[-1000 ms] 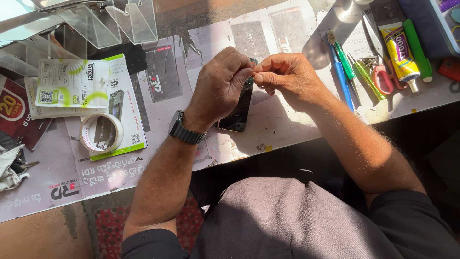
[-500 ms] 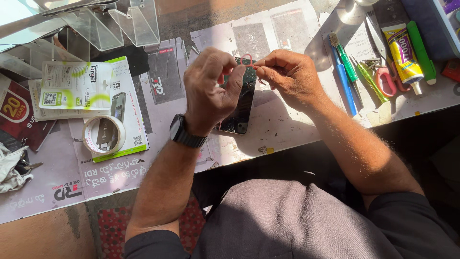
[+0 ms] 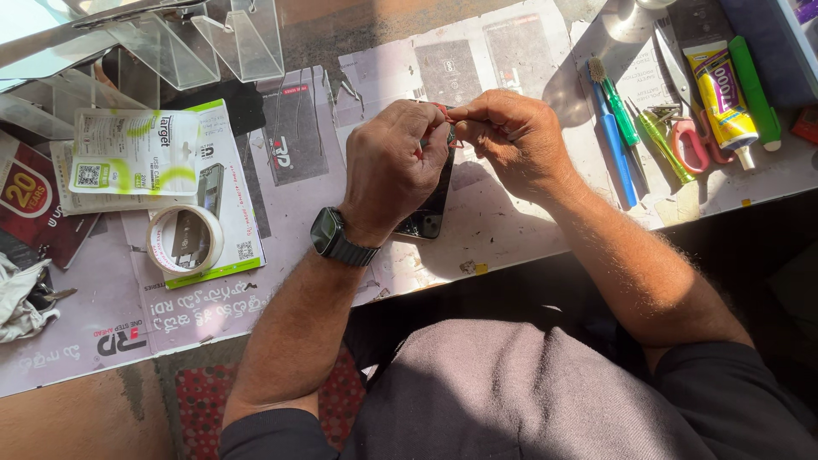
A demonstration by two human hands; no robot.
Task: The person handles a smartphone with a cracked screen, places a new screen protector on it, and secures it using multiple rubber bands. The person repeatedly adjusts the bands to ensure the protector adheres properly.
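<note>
The left hand (image 3: 392, 166) is curling closed over the upper end of a flat black glossy phone (image 3: 429, 213), which is lying on the paper-covered table (image 3: 511, 238) and sticking out below the palm. The right hand (image 3: 511, 140) is pinching a small red piece (image 3: 449, 119), fingertips meeting the left's just above the phone.

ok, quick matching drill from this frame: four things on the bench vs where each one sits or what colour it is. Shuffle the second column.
Things:
1. tape roll
2. phone
3. glue tube
4. scissors

Descriptions:
A. yellow, far right of the bench
B. red handles, beside the green tools
C. dark, under the left hand
D. white ring, lying on the green-edged leaflet

Pairs: 1-D, 2-C, 3-A, 4-B
</note>
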